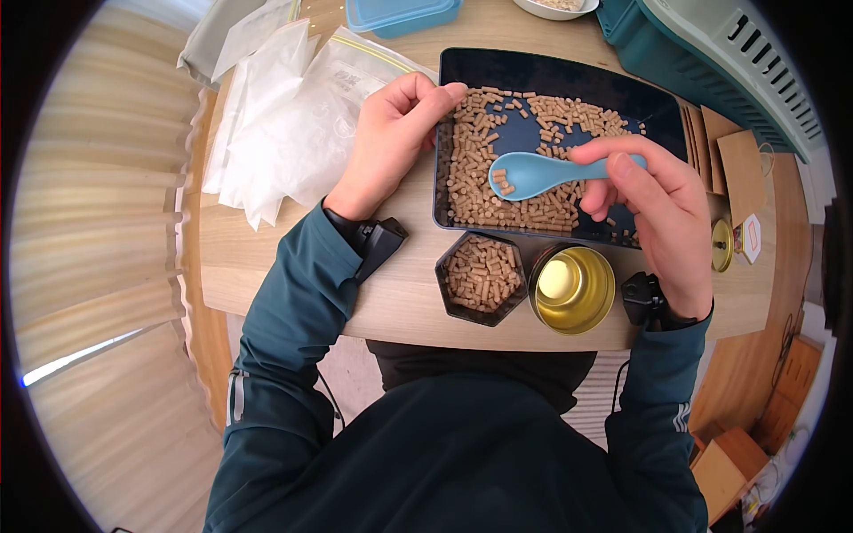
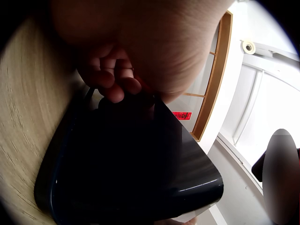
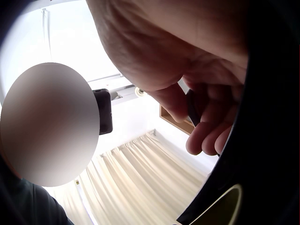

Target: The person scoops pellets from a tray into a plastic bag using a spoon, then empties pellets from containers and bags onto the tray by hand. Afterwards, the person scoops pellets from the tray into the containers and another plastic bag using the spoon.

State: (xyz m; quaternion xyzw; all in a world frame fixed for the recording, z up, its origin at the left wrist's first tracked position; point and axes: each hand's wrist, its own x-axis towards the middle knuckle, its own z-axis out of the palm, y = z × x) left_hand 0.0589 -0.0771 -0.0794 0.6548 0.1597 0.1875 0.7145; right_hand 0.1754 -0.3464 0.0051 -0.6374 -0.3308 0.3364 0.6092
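My right hand (image 1: 653, 186) holds a light blue spoon (image 1: 533, 175) by its handle, thumb and fingers pinching it. A few brown pellets lie in the spoon's bowl, over the dark blue tray (image 1: 569, 67). Brown pellets (image 1: 471, 169) cover much of the tray floor, thickest at the left and near side. My left hand (image 1: 391, 133) grips the tray's left rim, thumb on top; in the left wrist view its fingers (image 2: 112, 91) curl at the tray's outer side. In the right wrist view the fingers (image 3: 206, 136) curl round the dark-looking handle.
Before the tray stand a black hexagonal container (image 1: 482, 278) full of pellets and a gold-lined tin (image 1: 573, 289). Plastic bags (image 1: 293, 133) lie at the left, a blue lidded box (image 1: 400, 13) behind. A teal carrier (image 1: 711, 53), cardboard (image 1: 742, 169) and a gold lid (image 1: 721, 245) are at the right.
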